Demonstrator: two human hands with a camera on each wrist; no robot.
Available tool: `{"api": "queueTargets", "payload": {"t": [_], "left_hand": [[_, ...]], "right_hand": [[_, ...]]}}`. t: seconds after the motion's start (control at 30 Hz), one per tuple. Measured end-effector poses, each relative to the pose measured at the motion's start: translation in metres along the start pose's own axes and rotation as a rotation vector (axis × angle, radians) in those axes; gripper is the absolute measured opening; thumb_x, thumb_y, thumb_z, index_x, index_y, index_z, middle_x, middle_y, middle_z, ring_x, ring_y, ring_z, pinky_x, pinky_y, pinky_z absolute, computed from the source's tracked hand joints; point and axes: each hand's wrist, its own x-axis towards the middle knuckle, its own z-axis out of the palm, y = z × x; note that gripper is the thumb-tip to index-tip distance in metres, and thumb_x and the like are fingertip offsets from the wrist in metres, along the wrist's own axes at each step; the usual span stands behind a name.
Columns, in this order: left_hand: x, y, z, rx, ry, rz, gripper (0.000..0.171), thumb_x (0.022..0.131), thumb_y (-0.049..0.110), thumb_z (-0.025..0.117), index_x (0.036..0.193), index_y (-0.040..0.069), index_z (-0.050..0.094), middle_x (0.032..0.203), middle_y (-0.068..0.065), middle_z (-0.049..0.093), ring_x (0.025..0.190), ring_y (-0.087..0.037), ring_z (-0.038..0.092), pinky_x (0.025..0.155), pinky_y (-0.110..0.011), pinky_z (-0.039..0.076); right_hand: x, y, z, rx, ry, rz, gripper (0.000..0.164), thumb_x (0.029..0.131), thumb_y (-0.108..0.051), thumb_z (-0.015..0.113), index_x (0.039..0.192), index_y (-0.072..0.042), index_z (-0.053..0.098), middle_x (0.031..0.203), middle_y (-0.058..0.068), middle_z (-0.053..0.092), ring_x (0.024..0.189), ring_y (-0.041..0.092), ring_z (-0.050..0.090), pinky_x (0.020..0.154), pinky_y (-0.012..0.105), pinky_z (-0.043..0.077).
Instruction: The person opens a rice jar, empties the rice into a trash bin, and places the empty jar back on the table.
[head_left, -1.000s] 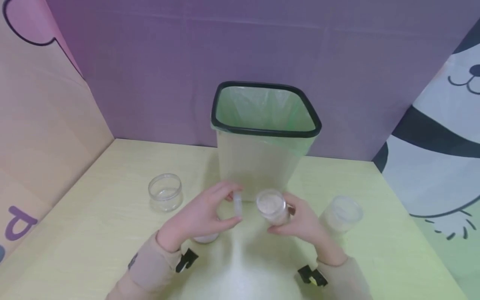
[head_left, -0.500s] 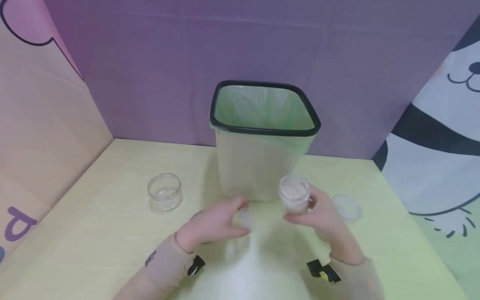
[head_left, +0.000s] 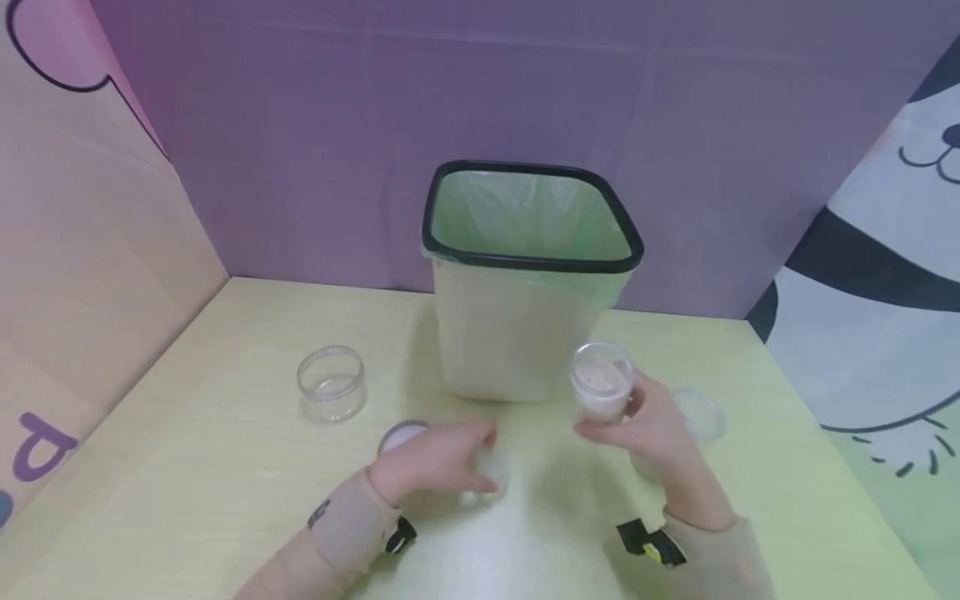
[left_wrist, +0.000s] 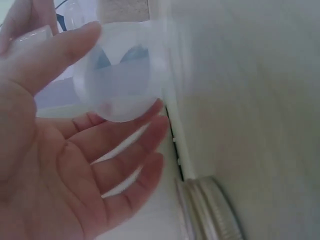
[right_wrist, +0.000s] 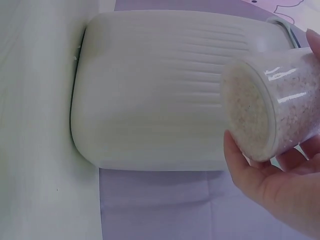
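Observation:
My left hand [head_left: 435, 457] pinches a round translucent white inner lid [head_left: 495, 473] by its edge, just above the table. The left wrist view shows the inner lid [left_wrist: 120, 82] standing on edge at thumb and fingertips. My right hand [head_left: 654, 425] grips a clear lidless jar [head_left: 600, 392] in the air before the bin; pale granules [right_wrist: 245, 110] fill much of it. Partly behind the left hand lies a metal-rimmed screw lid [head_left: 401, 433], its silver ridged edge visible in the left wrist view. Behind the right forearm stands another jar [head_left: 697, 417], partly hidden.
A cream bin [head_left: 506, 333] with a black rim and a pale green liner stands at the table's back middle. To the left sits an open clear jar [head_left: 332, 385]. Printed cloth walls [head_left: 315, 150] enclose the table at the back and sides.
My left hand has moved down and toward me, bringing the inner lid close to the table. My right hand has carried the jar to the right and slightly farther away. The screw lid shows more.

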Motion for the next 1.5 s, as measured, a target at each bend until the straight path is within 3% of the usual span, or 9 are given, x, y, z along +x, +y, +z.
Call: {"api": "queueTargets", "payload": {"t": [0.13,0.23,0.47,0.77,1.03,1.23,1.4,1.5], "left_hand": [[0.001,-0.001,0.002,0.064,-0.014,-0.003,0.037,0.076,0.026,0.077,0.101,0.008,0.055,0.086,0.004,0.06,0.075,-0.006,0.054,0.07,-0.02,0.05],[0.002,-0.002,0.005,0.113,-0.011,0.005,0.036,0.074,0.025,0.078,0.099,0.01,0.057,0.089,0.003,0.062,0.079,-0.008,0.057,0.075,-0.022,0.051],[0.004,0.002,0.008,0.174,-0.009,0.026,0.039,0.071,0.021,0.08,0.104,0.012,0.061,0.099,0.001,0.067,0.09,-0.011,0.061,0.083,-0.025,0.051],[0.007,0.0,0.015,0.331,0.081,0.078,0.031,0.069,0.015,0.079,0.097,0.014,0.064,0.092,0.005,0.066,0.084,-0.011,0.058,0.079,-0.026,0.05],[0.008,0.002,0.016,0.329,0.053,0.049,0.041,0.07,0.018,0.08,0.107,0.014,0.065,0.104,0.001,0.066,0.094,-0.014,0.06,0.085,-0.03,0.051],[0.004,0.004,0.007,0.264,0.054,0.022,0.04,0.081,0.026,0.072,0.117,0.01,0.062,0.112,-0.003,0.065,0.101,-0.017,0.061,0.091,-0.032,0.051],[-0.008,0.007,-0.012,0.172,0.154,0.037,0.037,0.091,0.029,0.061,0.121,0.007,0.059,0.119,-0.007,0.064,0.109,-0.022,0.06,0.097,-0.038,0.048],[-0.018,0.01,-0.028,0.139,0.283,0.076,0.035,0.092,0.028,0.059,0.119,0.006,0.06,0.118,-0.008,0.064,0.111,-0.024,0.06,0.099,-0.041,0.047]], "right_hand": [[-0.001,-0.002,-0.003,-0.011,0.032,0.016,0.063,0.067,-0.002,0.081,0.123,0.002,0.054,0.103,-0.023,0.061,0.098,0.0,0.057,0.093,0.026,0.043],[-0.001,-0.004,-0.005,-0.006,0.053,0.031,0.061,0.068,-0.002,0.08,0.122,0.003,0.053,0.101,-0.023,0.061,0.096,0.0,0.058,0.089,0.017,0.044],[-0.001,-0.007,-0.007,-0.002,0.079,0.065,0.061,0.069,-0.002,0.079,0.123,0.003,0.052,0.099,-0.024,0.061,0.095,0.0,0.057,0.087,0.017,0.045],[0.0,-0.008,-0.007,-0.007,0.085,0.08,0.062,0.069,-0.003,0.08,0.124,0.002,0.052,0.101,-0.024,0.06,0.097,-0.001,0.057,0.088,0.017,0.045],[0.001,-0.009,-0.008,-0.009,0.087,0.093,0.061,0.069,-0.003,0.08,0.123,0.003,0.052,0.101,-0.022,0.06,0.096,-0.001,0.057,0.088,0.019,0.045],[0.0,-0.009,-0.008,0.01,0.084,0.084,0.061,0.068,-0.001,0.079,0.123,0.003,0.052,0.099,-0.025,0.06,0.095,-0.001,0.057,0.087,0.017,0.045],[0.0,-0.008,-0.009,0.005,0.087,0.095,0.061,0.069,-0.002,0.08,0.122,0.004,0.052,0.1,-0.022,0.061,0.095,-0.001,0.057,0.086,0.018,0.046],[0.0,-0.006,-0.009,-0.011,0.083,0.11,0.06,0.069,-0.004,0.08,0.123,0.003,0.053,0.102,-0.017,0.062,0.094,-0.001,0.057,0.085,0.02,0.047]]}}
